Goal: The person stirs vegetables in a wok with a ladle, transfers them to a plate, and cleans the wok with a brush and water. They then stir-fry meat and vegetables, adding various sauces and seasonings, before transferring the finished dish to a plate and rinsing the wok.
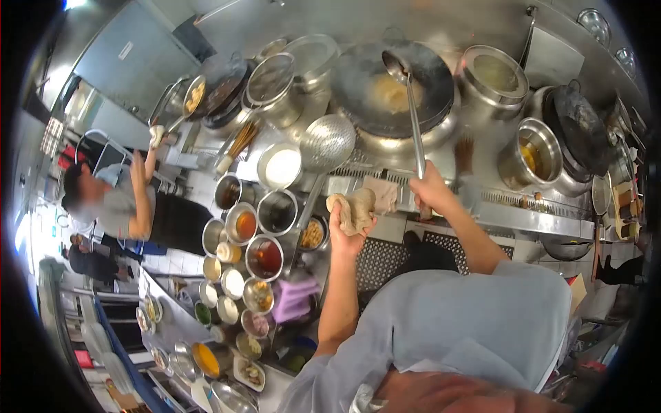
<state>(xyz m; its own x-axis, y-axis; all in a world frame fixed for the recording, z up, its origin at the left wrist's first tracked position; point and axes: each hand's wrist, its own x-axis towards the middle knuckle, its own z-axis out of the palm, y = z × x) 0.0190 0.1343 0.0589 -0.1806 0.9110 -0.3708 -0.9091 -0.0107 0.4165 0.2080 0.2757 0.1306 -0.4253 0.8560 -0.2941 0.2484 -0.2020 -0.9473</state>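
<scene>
A folded beige cloth [357, 212] is in my left hand [348, 237], whose fingers are closed around it. My right hand [432, 189] grips the handle of a long metal ladle [414, 113]. The ladle's bowl is over the far part of a black wok [351, 86] on the range. Inside the wok, yellowish food [396, 93] steams. Left of the wok, a perforated skimmer [328, 142] lies with its handle toward me. Another light cloth [383, 193] rests on the range edge between my hands.
Metal pots of sauces and ingredients [265, 256] crowd the counter at left. A strainer pot [494, 74] and a pot with oily liquid [531, 155] stand right of the wok. At far left, another person [131, 199] holds a pan [195, 98]. A purple plastic item [296, 299] is beside the ingredient pots.
</scene>
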